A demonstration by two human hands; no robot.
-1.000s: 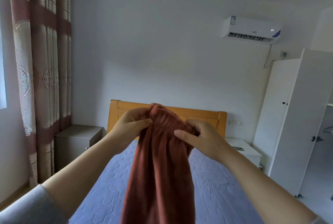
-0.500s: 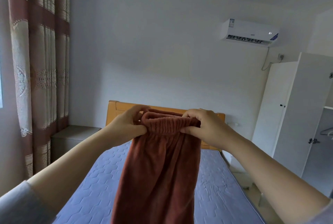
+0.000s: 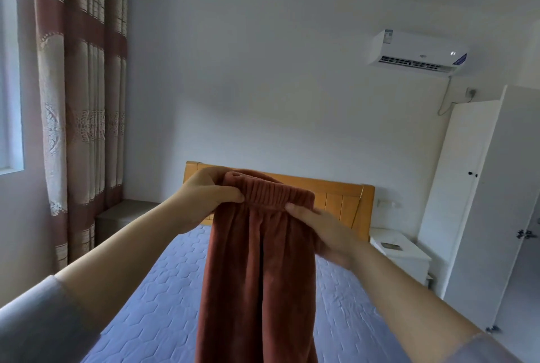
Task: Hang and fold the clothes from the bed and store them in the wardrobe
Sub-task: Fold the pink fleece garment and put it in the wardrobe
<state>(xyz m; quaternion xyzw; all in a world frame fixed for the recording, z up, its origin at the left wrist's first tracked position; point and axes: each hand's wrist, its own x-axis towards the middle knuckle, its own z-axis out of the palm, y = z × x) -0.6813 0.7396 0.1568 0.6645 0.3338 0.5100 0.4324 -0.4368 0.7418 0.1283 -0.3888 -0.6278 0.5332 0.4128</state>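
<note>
Rust-brown fleece trousers [image 3: 257, 275] hang in front of me above the bed [image 3: 163, 318], legs dropping out of the bottom of the view. My left hand [image 3: 204, 199] grips the left end of the elastic waistband. My right hand [image 3: 324, 234] holds the right side just below the waistband, thumb on the front of the cloth. The white wardrobe [image 3: 467, 202] stands at the right with a door swung open; its inside is mostly out of view.
The bed has a blue quilted mattress and an orange wooden headboard [image 3: 336, 196]. A grey nightstand [image 3: 122, 216] sits left by the striped curtain [image 3: 79, 99], a white nightstand [image 3: 400, 257] right. An air conditioner [image 3: 415, 54] hangs on the wall.
The waistband went from bunched to spread between both hands. My right hand has since slid lower on the right side, and the view has shifted left.
</note>
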